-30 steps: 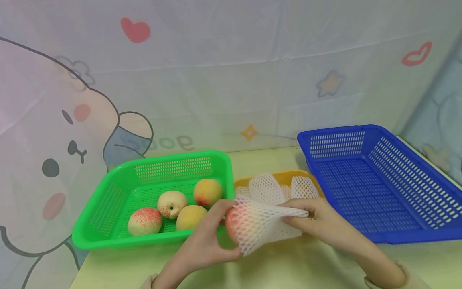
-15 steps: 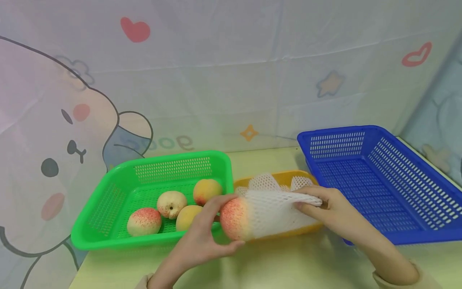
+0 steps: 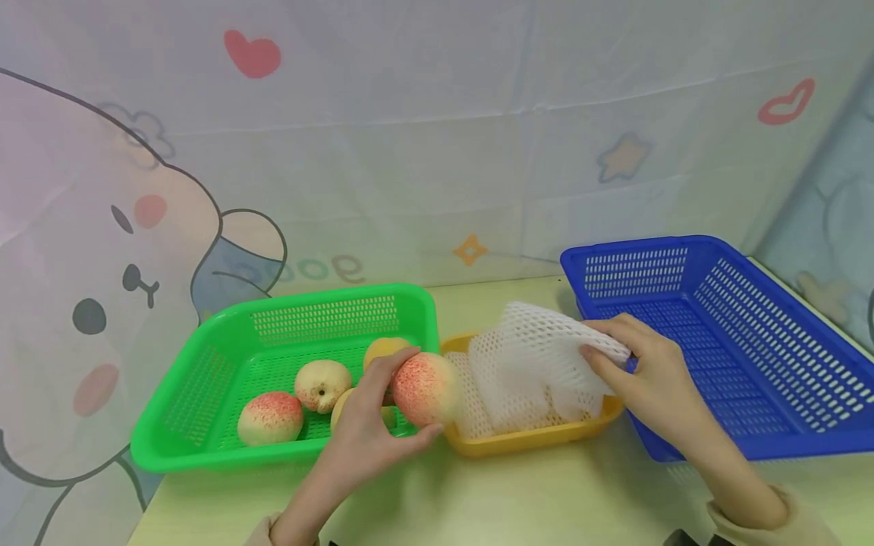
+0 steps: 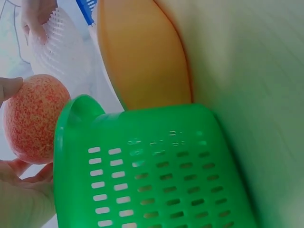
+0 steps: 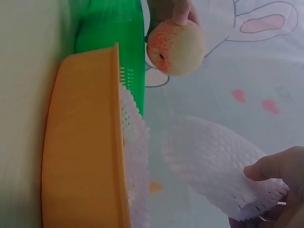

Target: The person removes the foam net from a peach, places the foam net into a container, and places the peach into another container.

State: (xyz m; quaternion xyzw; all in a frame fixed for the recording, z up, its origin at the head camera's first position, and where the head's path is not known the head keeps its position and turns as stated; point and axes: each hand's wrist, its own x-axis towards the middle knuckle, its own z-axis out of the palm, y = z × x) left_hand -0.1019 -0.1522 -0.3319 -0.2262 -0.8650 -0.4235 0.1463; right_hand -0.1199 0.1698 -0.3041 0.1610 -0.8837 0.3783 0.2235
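My left hand [image 3: 372, 428] grips a red-and-cream peach [image 3: 426, 389] over the right edge of the green basket [image 3: 283, 453]; in the left wrist view the peach [image 4: 38, 118] shows its speckled red side. With thumb and fingers my right hand [image 3: 645, 371] pinches one end of a white foam net sleeve [image 3: 546, 334] above the orange tray [image 3: 539, 442]. Peach and sleeve are apart, as the right wrist view confirms, with the sleeve [image 5: 213, 161] hanging flattened and the peach [image 5: 178, 47] bare. More foam net sleeves [image 3: 485, 394] lie in the tray.
Several peaches [image 3: 271, 418] lie in the green basket on the left. A blue basket [image 3: 683, 356] stands at the right, close beside the orange tray. Behind the table hangs a printed cloth [image 3: 423, 152].
The foam net sleeve has come off the peach. My right hand has moved right and up with the sleeve, while my left hand has drawn the peach slightly left and up.
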